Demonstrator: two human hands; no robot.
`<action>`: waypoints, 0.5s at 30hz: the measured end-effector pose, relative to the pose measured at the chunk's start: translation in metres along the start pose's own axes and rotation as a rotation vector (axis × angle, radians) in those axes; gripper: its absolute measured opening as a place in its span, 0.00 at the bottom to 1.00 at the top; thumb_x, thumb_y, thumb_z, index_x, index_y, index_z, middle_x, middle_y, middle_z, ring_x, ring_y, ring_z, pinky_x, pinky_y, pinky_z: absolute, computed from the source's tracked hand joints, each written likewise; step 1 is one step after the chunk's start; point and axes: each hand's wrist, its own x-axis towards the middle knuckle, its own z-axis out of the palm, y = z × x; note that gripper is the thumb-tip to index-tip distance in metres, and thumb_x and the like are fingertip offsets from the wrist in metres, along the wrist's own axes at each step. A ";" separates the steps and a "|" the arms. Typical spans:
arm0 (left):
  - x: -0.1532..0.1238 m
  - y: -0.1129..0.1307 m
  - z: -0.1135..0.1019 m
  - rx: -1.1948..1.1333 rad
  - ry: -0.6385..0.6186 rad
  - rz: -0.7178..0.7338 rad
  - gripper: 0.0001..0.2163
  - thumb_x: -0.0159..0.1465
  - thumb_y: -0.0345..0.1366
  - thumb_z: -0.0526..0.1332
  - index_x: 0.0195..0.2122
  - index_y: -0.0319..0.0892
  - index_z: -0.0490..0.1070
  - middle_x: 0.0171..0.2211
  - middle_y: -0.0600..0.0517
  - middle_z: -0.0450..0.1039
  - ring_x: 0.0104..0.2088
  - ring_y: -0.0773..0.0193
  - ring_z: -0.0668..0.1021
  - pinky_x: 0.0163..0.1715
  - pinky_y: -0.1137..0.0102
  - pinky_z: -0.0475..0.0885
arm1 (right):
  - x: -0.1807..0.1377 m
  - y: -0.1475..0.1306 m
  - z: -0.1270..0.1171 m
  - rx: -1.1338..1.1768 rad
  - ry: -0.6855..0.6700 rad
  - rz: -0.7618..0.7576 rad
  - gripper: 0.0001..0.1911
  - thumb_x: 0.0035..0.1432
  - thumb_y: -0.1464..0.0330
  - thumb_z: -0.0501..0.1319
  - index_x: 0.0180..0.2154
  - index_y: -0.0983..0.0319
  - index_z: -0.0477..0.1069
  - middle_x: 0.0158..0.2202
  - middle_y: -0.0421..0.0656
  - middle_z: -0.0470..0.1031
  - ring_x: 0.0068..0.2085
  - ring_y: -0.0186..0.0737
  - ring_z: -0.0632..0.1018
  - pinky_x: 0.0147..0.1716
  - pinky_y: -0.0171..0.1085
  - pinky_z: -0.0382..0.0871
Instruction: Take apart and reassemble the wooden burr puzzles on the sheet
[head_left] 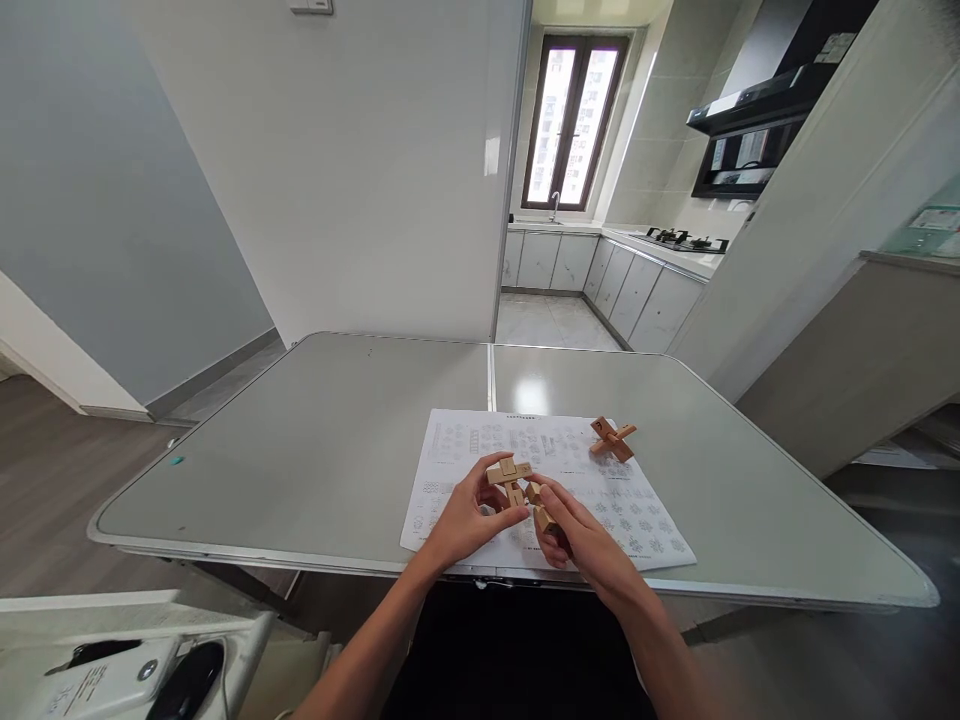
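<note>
My left hand is closed around a group of interlocked light-wood puzzle pieces, held above the paper. Close by on the right, my right hand grips another wooden puzzle piece, partly covered by its fingers. A small wooden end shows between the two hands; which hand bears it I cannot tell. Under both hands lies a white sheet printed with rows of small diagrams. Crossed reddish-brown wooden pieces rest at the sheet's upper right edge.
The grey-green folding table has a seam down its middle and a metal rim. A small teal object lies near its left edge. At lower left, a white stand holds a white box and a black object.
</note>
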 end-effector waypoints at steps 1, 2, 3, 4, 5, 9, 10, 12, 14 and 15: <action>0.000 0.001 0.000 0.016 -0.006 0.003 0.32 0.61 0.42 0.72 0.64 0.49 0.63 0.44 0.49 0.78 0.36 0.63 0.78 0.44 0.63 0.75 | -0.001 -0.001 0.000 0.022 -0.021 0.012 0.35 0.59 0.45 0.66 0.61 0.56 0.67 0.22 0.31 0.58 0.21 0.31 0.59 0.21 0.32 0.56; -0.001 0.001 0.000 0.030 -0.009 0.005 0.32 0.61 0.43 0.72 0.64 0.49 0.64 0.43 0.49 0.78 0.36 0.63 0.78 0.44 0.64 0.75 | -0.002 -0.002 0.000 0.045 -0.038 0.025 0.33 0.59 0.46 0.67 0.59 0.56 0.68 0.23 0.31 0.58 0.21 0.30 0.59 0.21 0.32 0.56; -0.001 0.002 0.000 0.044 -0.010 0.008 0.32 0.61 0.43 0.72 0.64 0.49 0.64 0.43 0.49 0.78 0.36 0.63 0.78 0.44 0.64 0.75 | -0.002 -0.003 -0.001 0.068 -0.056 0.037 0.32 0.59 0.46 0.67 0.57 0.57 0.70 0.23 0.32 0.58 0.22 0.30 0.59 0.21 0.32 0.57; -0.002 0.003 0.000 0.059 -0.010 0.012 0.32 0.60 0.43 0.72 0.64 0.49 0.64 0.43 0.50 0.78 0.36 0.63 0.77 0.43 0.64 0.75 | -0.003 -0.004 -0.001 0.090 -0.078 0.050 0.29 0.60 0.47 0.67 0.55 0.57 0.71 0.23 0.32 0.58 0.22 0.30 0.59 0.22 0.31 0.57; -0.002 0.003 0.001 0.072 -0.011 0.018 0.31 0.60 0.44 0.72 0.64 0.49 0.64 0.43 0.50 0.78 0.36 0.63 0.77 0.43 0.64 0.75 | -0.004 -0.004 -0.002 0.111 -0.099 0.061 0.27 0.60 0.48 0.67 0.53 0.57 0.72 0.24 0.32 0.59 0.22 0.30 0.59 0.23 0.31 0.57; -0.003 0.004 0.003 0.107 -0.004 0.070 0.30 0.60 0.44 0.72 0.63 0.50 0.65 0.42 0.52 0.78 0.33 0.64 0.77 0.41 0.65 0.75 | -0.006 -0.005 -0.007 0.183 -0.171 0.078 0.22 0.61 0.50 0.68 0.48 0.57 0.73 0.25 0.33 0.58 0.23 0.29 0.59 0.24 0.31 0.58; -0.003 0.005 0.004 0.114 -0.004 0.082 0.30 0.60 0.44 0.72 0.63 0.51 0.65 0.42 0.52 0.78 0.33 0.64 0.77 0.41 0.65 0.75 | -0.006 -0.005 -0.008 0.195 -0.187 0.072 0.22 0.60 0.50 0.69 0.48 0.57 0.74 0.25 0.33 0.58 0.23 0.29 0.59 0.24 0.31 0.57; -0.003 0.005 0.004 0.135 -0.009 0.096 0.31 0.60 0.44 0.71 0.63 0.51 0.65 0.41 0.53 0.78 0.33 0.64 0.77 0.41 0.65 0.75 | -0.006 -0.005 -0.010 0.211 -0.219 0.058 0.22 0.59 0.52 0.71 0.47 0.58 0.74 0.26 0.33 0.57 0.24 0.29 0.58 0.24 0.31 0.57; -0.003 0.006 0.004 0.160 -0.023 0.104 0.31 0.60 0.44 0.72 0.63 0.51 0.65 0.41 0.53 0.78 0.33 0.64 0.77 0.41 0.66 0.75 | -0.006 -0.005 -0.012 0.217 -0.238 0.047 0.21 0.57 0.54 0.73 0.45 0.59 0.74 0.26 0.33 0.57 0.24 0.30 0.58 0.24 0.32 0.57; -0.003 0.005 0.003 0.174 -0.032 0.108 0.31 0.60 0.44 0.72 0.63 0.50 0.65 0.40 0.53 0.78 0.33 0.64 0.77 0.40 0.66 0.75 | -0.006 -0.005 -0.013 0.215 -0.244 0.045 0.20 0.57 0.55 0.73 0.44 0.59 0.74 0.26 0.33 0.56 0.24 0.30 0.58 0.24 0.32 0.57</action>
